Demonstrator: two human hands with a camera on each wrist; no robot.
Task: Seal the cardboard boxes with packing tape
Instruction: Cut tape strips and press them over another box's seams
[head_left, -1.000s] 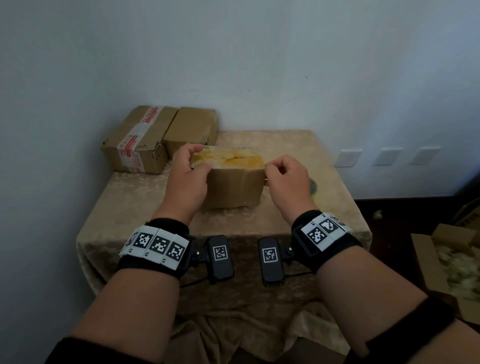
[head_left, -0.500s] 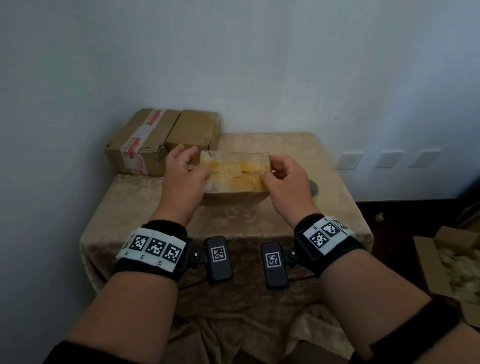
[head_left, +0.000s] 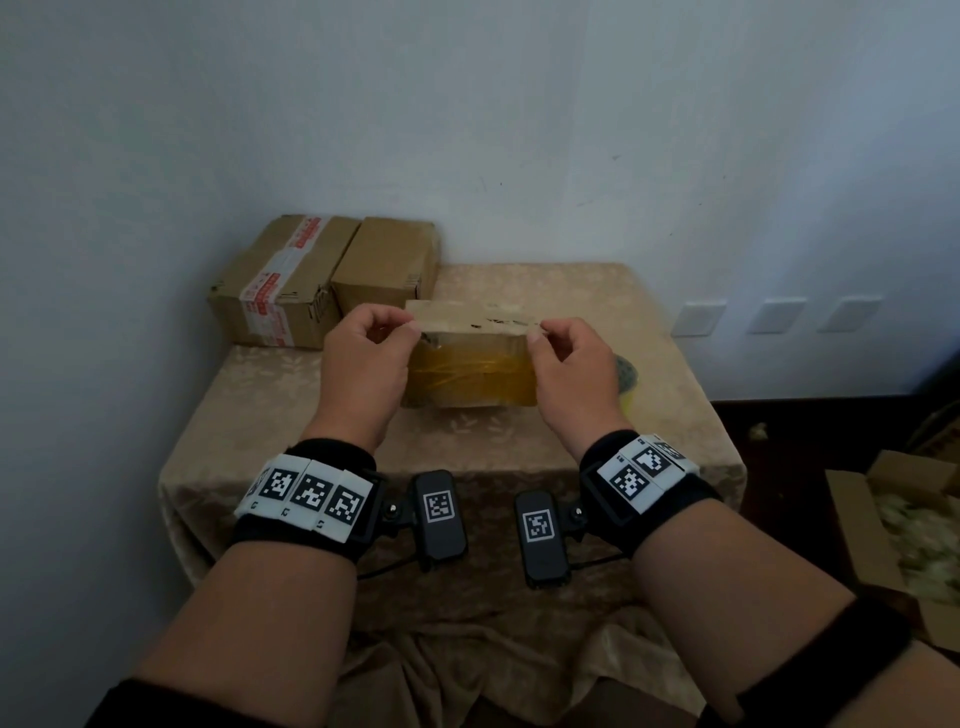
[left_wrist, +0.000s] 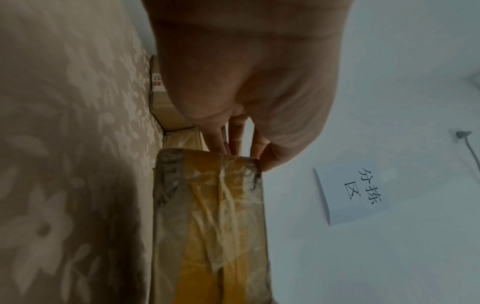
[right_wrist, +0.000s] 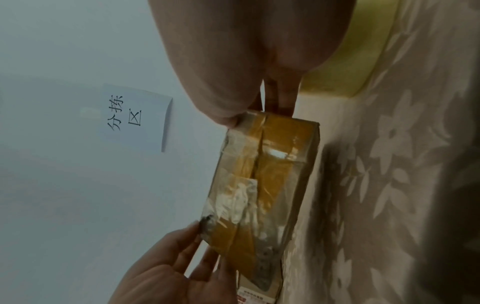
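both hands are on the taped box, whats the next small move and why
Probably set the box flat on the table and reach for the tape roll. The left hand and right hand pinch its top corners, and its near face is already taped.

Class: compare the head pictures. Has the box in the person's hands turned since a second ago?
Yes. The box has rolled toward the person: its yellow-taped face, up before, now faces them, while the two boxes behind keep their places.

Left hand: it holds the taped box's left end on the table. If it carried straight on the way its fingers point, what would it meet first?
Probably the plain cardboard box behind the taped box; the left hand points that way, though depth is unclear.
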